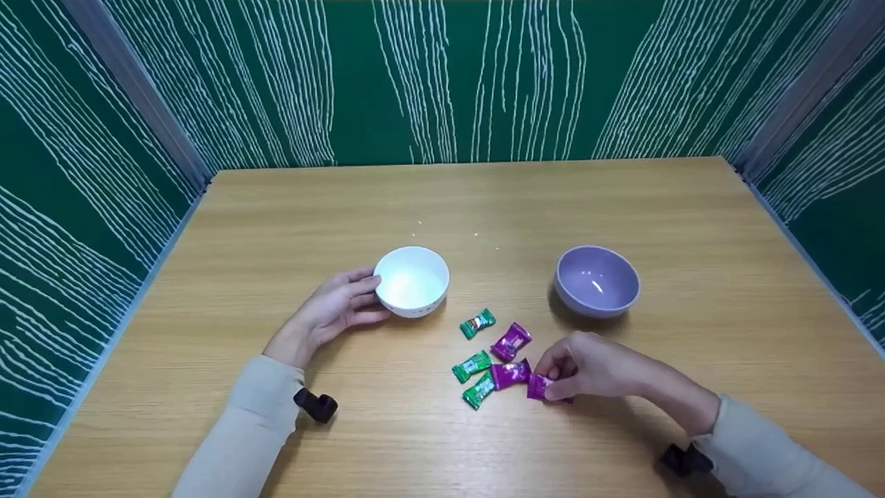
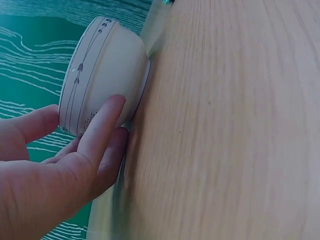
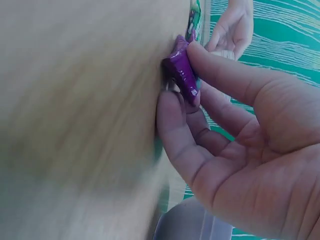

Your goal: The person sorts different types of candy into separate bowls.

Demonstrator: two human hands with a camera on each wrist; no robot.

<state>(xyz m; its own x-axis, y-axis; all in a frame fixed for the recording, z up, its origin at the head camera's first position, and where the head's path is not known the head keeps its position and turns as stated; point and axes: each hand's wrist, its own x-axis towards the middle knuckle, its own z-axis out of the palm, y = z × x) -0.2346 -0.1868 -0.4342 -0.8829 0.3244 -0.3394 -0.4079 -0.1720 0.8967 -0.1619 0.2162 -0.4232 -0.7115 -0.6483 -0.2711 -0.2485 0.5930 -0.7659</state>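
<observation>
My left hand (image 1: 342,308) holds the left side of a white bowl (image 1: 413,280), which stands upright on the table. The left wrist view shows fingers against the outer wall and at the rim of this bowl (image 2: 112,65), with a dark leaf pattern below the rim. My right hand (image 1: 598,366) pinches a purple-wrapped candy (image 3: 182,72) between thumb and fingers, low at the tabletop. Just left of it lie two more purple candies (image 1: 511,342) and three green-wrapped candies (image 1: 472,366). Part of the pinched candy is hidden by the fingers.
A purple bowl (image 1: 597,282) stands upright beyond my right hand, its inside bare. Small pale specks lie on the wooden table (image 1: 311,221) behind the white bowl. Green panels with white wavy lines (image 1: 456,83) border the table at the back and sides.
</observation>
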